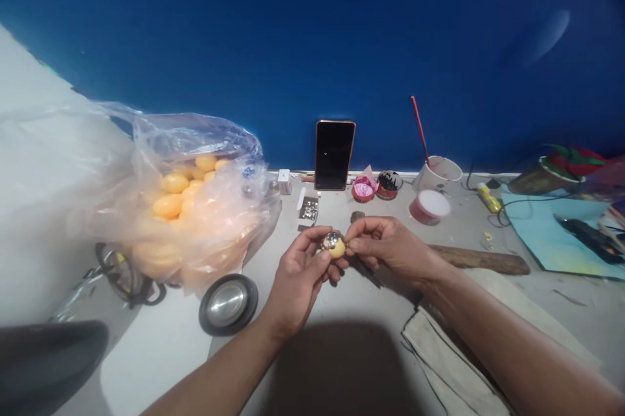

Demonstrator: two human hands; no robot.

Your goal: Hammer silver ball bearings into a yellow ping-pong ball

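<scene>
A small yellow ball (336, 249), partly covered with shiny silvery pieces, is held over the table near the middle of the view. My left hand (303, 276) grips it between thumb and fingers from the left. From the right, my right hand (383, 243) touches the ball's side with thumb and forefinger pinched together; whatever is between those fingertips is too small to make out. Just behind the hands lies a small open box (308, 209) with shiny round pieces in it.
A clear plastic bag (229, 208) of yellow balls fills the left. A phone (334, 155) leans on the blue wall. Small cups (364, 189), a white tub (442, 172) with a red stick, a wooden stick (483, 260) and a cloth (449, 351) lie rightward; a round metal lid (228, 304) is left.
</scene>
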